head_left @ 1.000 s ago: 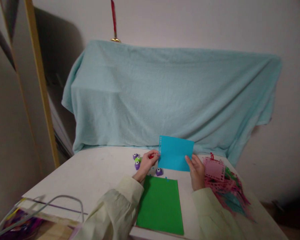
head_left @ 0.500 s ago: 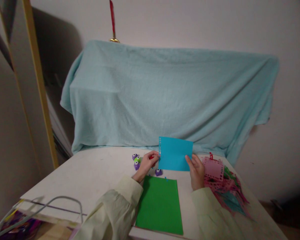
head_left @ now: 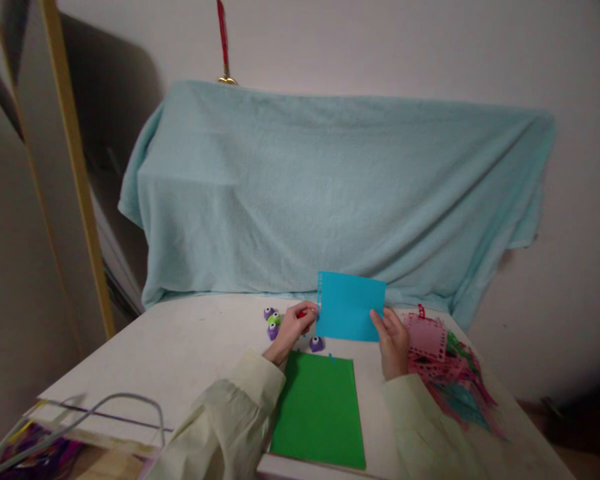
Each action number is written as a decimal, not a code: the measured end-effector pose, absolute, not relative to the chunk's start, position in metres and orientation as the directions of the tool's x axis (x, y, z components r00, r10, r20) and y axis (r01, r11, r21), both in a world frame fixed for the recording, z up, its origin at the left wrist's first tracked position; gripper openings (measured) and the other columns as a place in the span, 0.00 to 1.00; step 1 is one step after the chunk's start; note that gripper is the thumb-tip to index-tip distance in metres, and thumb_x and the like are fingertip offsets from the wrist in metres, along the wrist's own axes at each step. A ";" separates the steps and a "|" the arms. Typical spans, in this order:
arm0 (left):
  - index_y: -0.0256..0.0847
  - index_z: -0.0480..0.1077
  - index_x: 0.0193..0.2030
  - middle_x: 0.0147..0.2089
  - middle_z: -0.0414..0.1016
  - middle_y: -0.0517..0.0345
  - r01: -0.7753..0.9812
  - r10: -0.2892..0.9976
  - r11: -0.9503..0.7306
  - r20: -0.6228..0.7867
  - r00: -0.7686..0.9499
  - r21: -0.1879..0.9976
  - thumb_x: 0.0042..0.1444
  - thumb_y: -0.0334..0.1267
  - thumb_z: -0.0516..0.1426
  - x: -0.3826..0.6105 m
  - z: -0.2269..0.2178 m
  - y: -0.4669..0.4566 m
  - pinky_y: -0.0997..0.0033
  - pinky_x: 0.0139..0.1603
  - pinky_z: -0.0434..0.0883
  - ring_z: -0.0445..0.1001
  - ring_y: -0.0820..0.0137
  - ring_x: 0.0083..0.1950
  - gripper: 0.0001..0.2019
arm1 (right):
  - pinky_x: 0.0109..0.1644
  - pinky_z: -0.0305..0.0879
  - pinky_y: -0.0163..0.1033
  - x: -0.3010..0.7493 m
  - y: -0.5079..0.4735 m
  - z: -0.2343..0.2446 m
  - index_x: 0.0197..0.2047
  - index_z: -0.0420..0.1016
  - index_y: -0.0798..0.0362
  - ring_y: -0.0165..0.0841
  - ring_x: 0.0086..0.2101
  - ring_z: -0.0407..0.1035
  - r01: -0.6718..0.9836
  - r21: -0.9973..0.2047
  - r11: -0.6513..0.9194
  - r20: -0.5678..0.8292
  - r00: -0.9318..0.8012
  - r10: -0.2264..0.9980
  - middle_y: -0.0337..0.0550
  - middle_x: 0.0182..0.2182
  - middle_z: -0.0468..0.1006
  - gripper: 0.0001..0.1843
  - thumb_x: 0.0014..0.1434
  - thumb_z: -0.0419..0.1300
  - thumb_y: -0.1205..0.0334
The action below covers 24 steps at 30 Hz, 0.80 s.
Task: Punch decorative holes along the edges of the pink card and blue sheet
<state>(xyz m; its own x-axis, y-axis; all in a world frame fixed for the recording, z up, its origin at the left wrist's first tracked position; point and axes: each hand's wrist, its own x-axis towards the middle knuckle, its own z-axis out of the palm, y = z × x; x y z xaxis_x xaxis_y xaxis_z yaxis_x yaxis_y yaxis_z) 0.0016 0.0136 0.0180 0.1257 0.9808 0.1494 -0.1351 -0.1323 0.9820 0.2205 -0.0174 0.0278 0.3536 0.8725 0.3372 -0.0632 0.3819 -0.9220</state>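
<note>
My right hand [head_left: 394, 340] pinches a sheet of bright blue paper [head_left: 350, 307] by its right edge, thumb in front, and keeps it raised above the table. A row of small punched holes runs down the sheet's left edge. My left hand [head_left: 296, 328] is closed at that edge around a small red hole punch [head_left: 303, 314], mostly hidden by the fingers. Under the hands lies a stack of green paper [head_left: 320, 410]. Small blue scraps [head_left: 333, 358] lie at its top edge, near a purple figure with one eye [head_left: 317, 344].
Purple and green eyed figures [head_left: 273, 321] sit left of my left hand. To the right is a pile of pink, green and blue paper strips [head_left: 455, 373] with a pink punched sheet [head_left: 427, 338]. A bag with grey handles [head_left: 125, 396] stands front left; a light blue cloth [head_left: 330, 193] hangs behind.
Both hands keep their grips, and the blue sheet stays almost in the same place. The whole view has shifted very slightly.
</note>
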 end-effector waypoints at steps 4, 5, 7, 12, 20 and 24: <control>0.36 0.71 0.35 0.18 0.57 0.68 -0.149 0.982 -0.128 0.146 0.119 0.980 0.46 0.45 0.58 0.001 0.018 0.013 0.80 0.17 0.49 0.54 0.81 0.16 0.14 | 0.43 0.66 0.41 0.220 -0.018 0.029 0.41 0.72 0.53 0.37 0.36 0.72 -0.052 -0.924 0.379 0.338 0.353 0.873 0.44 0.37 0.79 0.17 0.50 0.63 0.53; 0.36 0.71 0.35 0.18 0.56 0.68 -0.154 0.983 -0.121 0.140 0.122 0.981 0.46 0.45 0.58 0.001 0.018 0.013 0.80 0.17 0.48 0.53 0.81 0.16 0.14 | 0.43 0.66 0.41 0.219 -0.018 0.029 0.41 0.72 0.53 0.37 0.36 0.72 -0.048 -0.924 0.379 0.340 0.351 0.873 0.44 0.37 0.79 0.17 0.51 0.63 0.52; 0.36 0.71 0.35 0.18 0.57 0.68 -0.156 0.984 -0.109 0.129 0.122 0.982 0.46 0.44 0.59 0.001 0.018 0.013 0.80 0.17 0.48 0.53 0.81 0.16 0.14 | 0.43 0.66 0.41 0.219 -0.018 0.029 0.41 0.72 0.53 0.37 0.37 0.72 -0.049 -0.923 0.383 0.341 0.358 0.869 0.44 0.37 0.79 0.17 0.50 0.63 0.53; 0.35 0.72 0.35 0.18 0.58 0.67 -0.155 0.988 -0.102 0.119 0.099 0.983 0.44 0.45 0.60 0.001 0.017 0.014 0.80 0.17 0.49 0.53 0.81 0.16 0.15 | 0.42 0.66 0.40 0.219 -0.017 0.029 0.40 0.72 0.53 0.36 0.36 0.72 -0.068 -0.917 0.392 0.343 0.368 0.865 0.43 0.36 0.79 0.15 0.50 0.64 0.55; 0.34 0.73 0.35 0.17 0.56 0.68 -0.173 0.991 -0.078 0.096 0.096 0.982 0.43 0.45 0.61 0.001 0.018 0.014 0.79 0.16 0.47 0.51 0.82 0.16 0.16 | 0.43 0.66 0.41 0.221 -0.016 0.027 0.40 0.72 0.53 0.37 0.37 0.72 -0.055 -0.919 0.392 0.348 0.356 0.867 0.44 0.36 0.79 0.14 0.51 0.63 0.55; 0.34 0.74 0.36 0.16 0.56 0.68 -0.189 0.993 -0.050 0.069 0.095 0.981 0.42 0.47 0.62 0.000 0.019 0.015 0.78 0.17 0.45 0.50 0.82 0.15 0.18 | 0.43 0.66 0.41 0.220 -0.016 0.026 0.41 0.72 0.52 0.37 0.37 0.72 -0.061 -0.917 0.394 0.346 0.366 0.864 0.44 0.38 0.78 0.14 0.51 0.63 0.57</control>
<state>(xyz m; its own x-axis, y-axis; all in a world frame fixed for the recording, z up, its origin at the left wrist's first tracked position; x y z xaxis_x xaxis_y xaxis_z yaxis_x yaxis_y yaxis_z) 0.0001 0.0146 0.0187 0.0953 0.9931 0.0689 -0.1886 -0.0500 0.9808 0.2205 -0.0162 0.0260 0.3659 0.8639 0.3462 -0.0613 0.3936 -0.9172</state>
